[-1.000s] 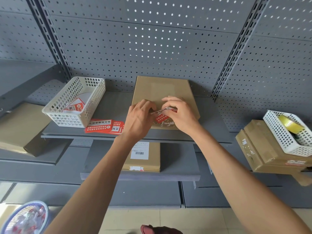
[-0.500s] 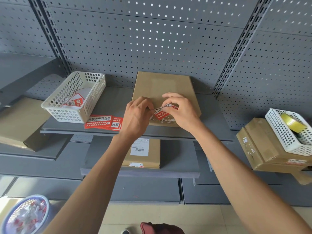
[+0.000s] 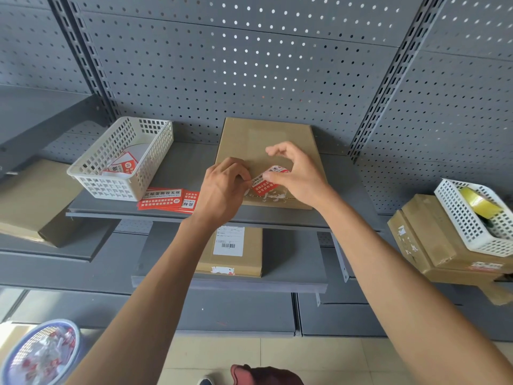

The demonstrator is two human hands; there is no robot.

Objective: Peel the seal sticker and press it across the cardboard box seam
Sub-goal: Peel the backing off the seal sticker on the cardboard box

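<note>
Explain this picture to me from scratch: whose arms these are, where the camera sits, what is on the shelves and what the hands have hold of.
There is no machine here. The arms belong to a person wearing a camera on the head, so you look forward and down along them at grey metal shelving with a perforated back wall.

On the shelf lies a flat cardboard box. The left hand and the right hand meet over its near end, each pinching one end of a red seal sticker just above the box seam. Whether it is already stuck down cannot be told.

Left of the box lie spare red stickers and a white basket holding more. A labelled box sits on the shelf below. On the right, another white basket with a yellow tape roll rests on cartons.
</note>
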